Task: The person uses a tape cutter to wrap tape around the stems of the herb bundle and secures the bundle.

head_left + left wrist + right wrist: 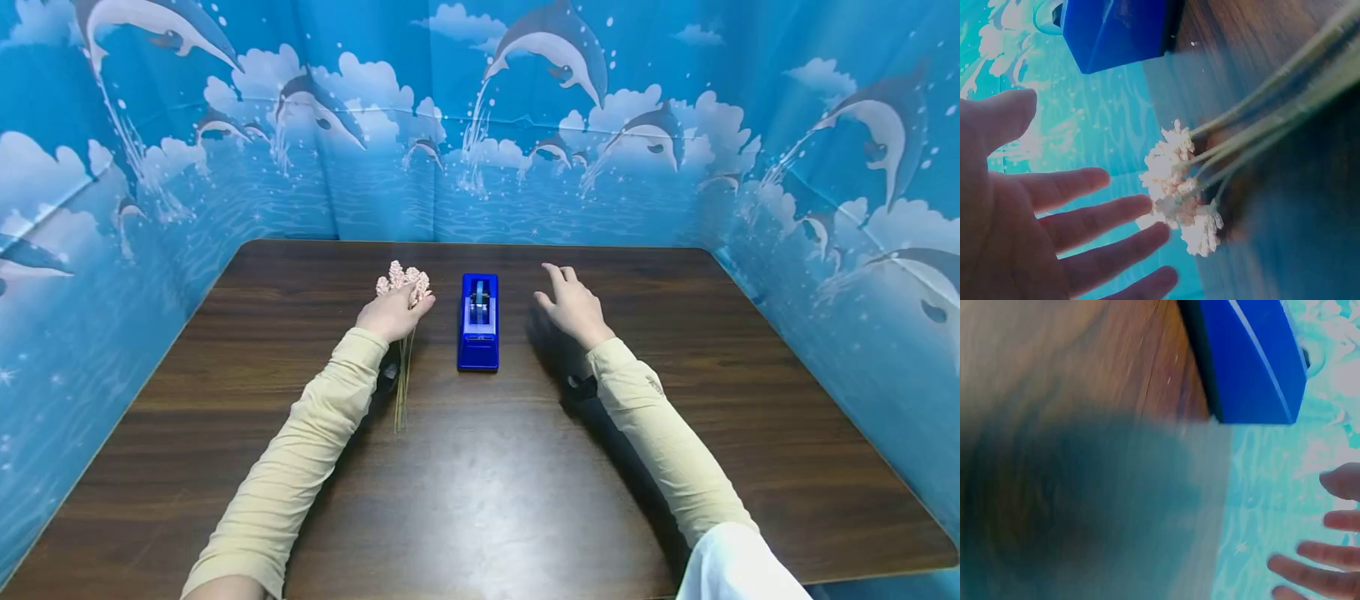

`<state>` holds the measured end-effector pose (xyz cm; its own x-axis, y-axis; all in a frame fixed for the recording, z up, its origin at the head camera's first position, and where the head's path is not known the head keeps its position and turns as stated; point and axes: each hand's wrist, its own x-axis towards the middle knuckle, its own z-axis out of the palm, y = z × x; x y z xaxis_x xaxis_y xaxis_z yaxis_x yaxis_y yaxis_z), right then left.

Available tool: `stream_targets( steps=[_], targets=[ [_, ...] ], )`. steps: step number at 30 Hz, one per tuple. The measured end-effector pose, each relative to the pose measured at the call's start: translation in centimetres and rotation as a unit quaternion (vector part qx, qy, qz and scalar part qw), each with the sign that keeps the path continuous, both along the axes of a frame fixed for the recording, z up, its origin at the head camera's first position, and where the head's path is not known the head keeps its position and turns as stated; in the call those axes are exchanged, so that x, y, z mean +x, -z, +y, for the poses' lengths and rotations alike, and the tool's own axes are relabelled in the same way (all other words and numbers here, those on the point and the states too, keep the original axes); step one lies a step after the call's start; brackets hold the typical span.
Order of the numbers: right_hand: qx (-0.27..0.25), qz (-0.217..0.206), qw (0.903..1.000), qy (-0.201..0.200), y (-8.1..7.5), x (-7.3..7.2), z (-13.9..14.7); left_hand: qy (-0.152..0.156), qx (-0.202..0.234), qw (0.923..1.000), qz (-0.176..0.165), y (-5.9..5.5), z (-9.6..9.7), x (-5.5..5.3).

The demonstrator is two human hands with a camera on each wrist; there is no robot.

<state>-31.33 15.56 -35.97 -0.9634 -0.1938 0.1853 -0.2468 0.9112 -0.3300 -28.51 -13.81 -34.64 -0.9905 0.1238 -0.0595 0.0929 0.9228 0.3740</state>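
A bunch of pale pink flowers [403, 278] on thin stems lies on the table, left of a blue tape dispenser [478, 323]. My left hand [392, 315] is over the bunch, overlapping its upper stems in the head view. The left wrist view shows that hand's fingers [1094, 228] spread and fairly straight beside the blossoms [1175, 181], with nothing gripped. To the right of the dispenser, my right hand [573, 307] hovers above its own shadow, fingers loosely extended and holding nothing. In the right wrist view the dispenser [1250, 362] stands beyond the fingertips [1282, 562].
Dark brown wood makes up the table [480, 492], which has rounded far corners. A blue curtain [390, 192] printed with dolphins and clouds hangs behind it and along both sides. Pale yellow sleeves [300, 450] cover both forearms.
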Motion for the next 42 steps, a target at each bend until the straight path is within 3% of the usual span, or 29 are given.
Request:
stream_targets(
  steps=[7, 12, 19, 22, 26, 30, 35, 42],
  targets=[
    [-0.025, 0.073, 0.9970, 0.005, -0.6, 2.7, -1.9, -0.033, 0.003, 0.9994, -0.009, -0.2, -1.0, 0.5],
    [0.000, 0.078, 0.9962, -0.039, -1.1, 5.2, -4.0, -0.040, 0.007, 0.9989, -0.022, -0.1, -1.8, 0.6],
    [0.034, 0.089, 0.9899, -0.105, -1.2, 7.9, -6.9, -0.010, 0.008, 0.9934, -0.114, 0.1, -2.2, 0.4],
    [0.049, 0.087, 0.9856, -0.136, -0.8, 8.5, -8.4, -0.002, 0.008, 0.9909, -0.134, 0.3, -2.1, 0.5],
    [0.091, 0.064, 0.9751, -0.192, -0.1, 9.0, -10.8, -0.003, 0.014, 0.9872, -0.159, 0.7, -1.9, 0.6],
    [0.136, -0.002, 0.9634, -0.231, 0.7, 9.2, -13.2, -0.013, 0.023, 0.9833, -0.180, 1.1, -1.4, 0.5],
    [0.164, -0.061, 0.9557, -0.237, 1.5, 8.8, -15.2, -0.023, 0.010, 0.9854, -0.169, 1.6, -1.0, 0.5],
    [0.154, -0.074, 0.9552, -0.242, 1.7, 8.4, -16.1, -0.028, -0.010, 0.9883, -0.149, 2.0, -1.1, 0.3]
  ],
)
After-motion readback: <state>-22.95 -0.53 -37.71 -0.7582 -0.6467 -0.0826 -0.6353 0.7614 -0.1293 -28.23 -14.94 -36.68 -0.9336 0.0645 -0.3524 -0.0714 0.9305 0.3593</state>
